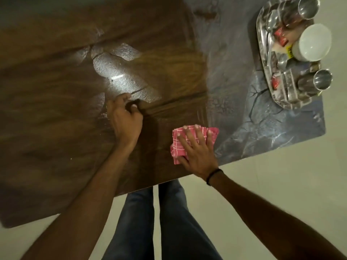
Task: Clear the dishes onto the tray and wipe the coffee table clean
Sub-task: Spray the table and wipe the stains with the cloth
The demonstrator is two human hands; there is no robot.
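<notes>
Wipe step, by my read: dishes look cleared, since the steel cups (308,6), spoons (272,21) and white bowl (311,42) all sit on the tray (261,34), at the far right end of the table (56,109).

Hands:
- right hand (197,152) lies flat on the pink checked cloth (176,149), fingers straight and spread, pressing it down near the table's near edge
- left hand (125,119) is braced on the brown top well left of the cloth, fingers curled under; I see nothing in it

Cloth is folded into a flat pad, mostly covered by the palm. Long axis looks roughly parallel to the table's near edge, though the hidden part makes that uncertain. Fingers point away from the person, across the table's width. The table's long axis runs left to right in view, with the near edge rising toward the right.

Doing it well:
- keep the palm flat and the pressure even, so the pad doesn't bunch
- use overlapping strokes along the long axis, from the brown section toward the grey printed end
- stop short of the tray, or lift it and wipe under
- move the bracing left hand so its spot gets wiped
- check the glare patch for streaks
</notes>
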